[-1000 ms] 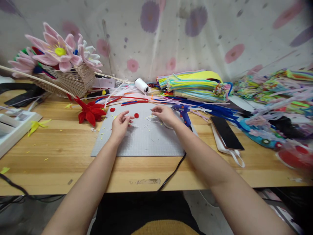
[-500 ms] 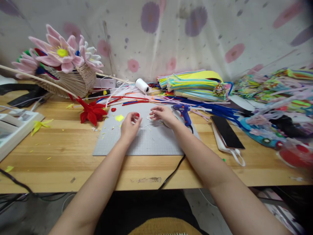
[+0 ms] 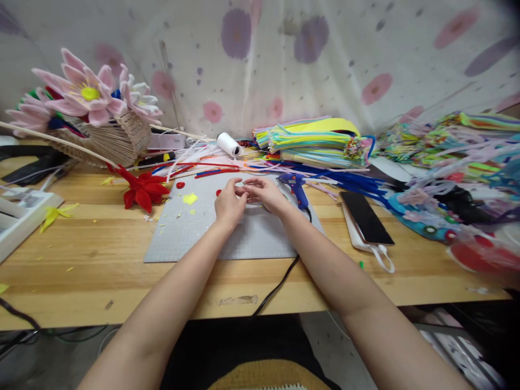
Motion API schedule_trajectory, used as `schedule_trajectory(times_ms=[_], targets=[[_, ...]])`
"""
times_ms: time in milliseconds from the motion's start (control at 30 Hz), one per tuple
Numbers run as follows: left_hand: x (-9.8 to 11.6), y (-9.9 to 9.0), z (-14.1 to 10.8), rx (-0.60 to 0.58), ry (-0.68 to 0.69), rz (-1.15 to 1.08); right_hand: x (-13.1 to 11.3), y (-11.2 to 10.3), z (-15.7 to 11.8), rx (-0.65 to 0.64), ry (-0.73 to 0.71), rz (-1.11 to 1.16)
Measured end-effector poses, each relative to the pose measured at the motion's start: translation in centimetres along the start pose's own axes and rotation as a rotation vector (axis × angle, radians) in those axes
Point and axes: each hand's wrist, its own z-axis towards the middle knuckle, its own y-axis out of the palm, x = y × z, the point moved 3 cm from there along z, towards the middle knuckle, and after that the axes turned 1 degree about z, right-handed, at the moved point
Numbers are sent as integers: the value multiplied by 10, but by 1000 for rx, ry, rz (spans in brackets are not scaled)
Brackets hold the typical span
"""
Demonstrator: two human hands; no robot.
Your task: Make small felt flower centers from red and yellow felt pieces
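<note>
Over the grey cutting mat (image 3: pixel 182 238), my left hand (image 3: pixel 229 205) and my right hand (image 3: pixel 266 194) meet at the fingertips. Both have curled fingers pressed close together; whatever small thing they pinch is hidden or too fine to make out. Just left of my left hand a small red piece (image 3: pixel 218 192) shows on the mat. Another red piece (image 3: pixel 180 185) and a yellow piece (image 3: pixel 189 199) lie farther left, among yellow scraps. Close to my right hand, a blue glue gun (image 3: pixel 296 187) rests on the mat's right side.
A red fuzzy flower (image 3: pixel 144 189) lies left of the mat. Behind are a white thread spool (image 3: pixel 228 144) and bundled pipe cleaners (image 3: pixel 317 142). A phone (image 3: pixel 368 218) lies at right, a basket of pink flowers (image 3: pixel 122 138) at back left. The black cord (image 3: pixel 278 287) crosses the table's front edge.
My left hand has moved right, away from the red piece, and its fingertips now meet those of my right hand. The whole view has shifted slightly.
</note>
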Motion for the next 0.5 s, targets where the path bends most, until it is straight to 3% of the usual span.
schedule_trajectory(times_ms=[200,333,500], targets=[[-14,-13,11,59,-61,64,2,-21,-2,108,-1,-9],[-26,-25,23,105,-15,190,4,-46,-11,205,-79,-105],[-30,-20,27,21,49,265,10,-74,-26,273,-113,-323]])
